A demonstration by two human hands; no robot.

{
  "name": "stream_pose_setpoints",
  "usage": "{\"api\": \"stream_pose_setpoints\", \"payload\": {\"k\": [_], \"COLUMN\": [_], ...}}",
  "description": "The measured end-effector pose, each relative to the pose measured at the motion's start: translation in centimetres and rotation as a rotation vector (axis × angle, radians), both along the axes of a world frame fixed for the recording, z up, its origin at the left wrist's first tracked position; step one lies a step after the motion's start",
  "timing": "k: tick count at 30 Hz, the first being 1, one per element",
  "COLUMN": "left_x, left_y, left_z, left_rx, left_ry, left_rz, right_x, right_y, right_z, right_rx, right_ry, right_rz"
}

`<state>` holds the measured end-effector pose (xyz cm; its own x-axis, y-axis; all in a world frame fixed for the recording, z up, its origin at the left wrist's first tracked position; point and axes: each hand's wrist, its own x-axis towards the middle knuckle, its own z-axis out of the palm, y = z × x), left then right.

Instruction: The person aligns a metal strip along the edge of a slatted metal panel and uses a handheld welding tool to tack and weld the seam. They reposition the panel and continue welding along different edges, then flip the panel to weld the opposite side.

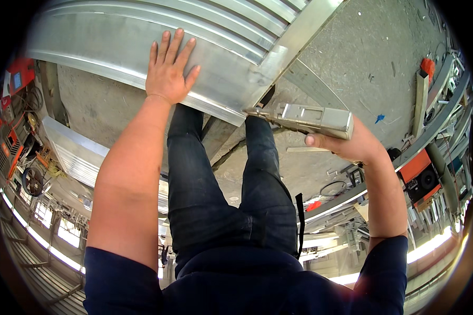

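My left hand (pixel 169 69) lies flat with its fingers spread on a silver metal panel (pixel 110 44), which has a ribbed, louvre-like face and a broad smooth border. My right hand (pixel 347 143) is wrapped round the grip of a silver drill-like tool (pixel 316 118) with a boxy metal body and a narrow, tapered nose. That nose points left and appears to be at the panel's near right corner; whether it touches the metal I cannot tell. Most of the right fingers are hidden beneath the tool's body.
A narrow beam (pixel 215 137) lies under the panel's near edge, between my legs. Another ribbed panel (pixel 79 149) is at the left. Red machines (pixel 20 76) stand at the far left, an orange-and-black machine (pixel 421 177) at the right. Metal profiles (pixel 441 126) line the right side.
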<state>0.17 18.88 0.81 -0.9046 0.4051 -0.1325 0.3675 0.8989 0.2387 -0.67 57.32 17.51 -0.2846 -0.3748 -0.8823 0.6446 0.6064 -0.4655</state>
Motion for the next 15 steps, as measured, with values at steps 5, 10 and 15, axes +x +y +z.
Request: {"api": "stream_pose_setpoints", "payload": {"k": [5,10,15], "left_x": [0.2,0.2,0.3], "left_y": [-0.1,-0.1,-0.2], "left_z": [-0.2,-0.1,-0.1], "left_rx": [-0.008,0.005,-0.013], "left_ry": [-0.002,-0.018,-0.027], "left_rz": [0.003,0.018,0.02], "right_x": [-0.1,0.5,0.4], "right_y": [-1.8,-2.8,-3.8], "right_z": [-0.5,-1.5,-1.4], "right_rx": [0.037,-0.021,0.0], "right_ry": [-0.004,0.056,0.039], "right_rz": [0.071,0.049,0.089]}}
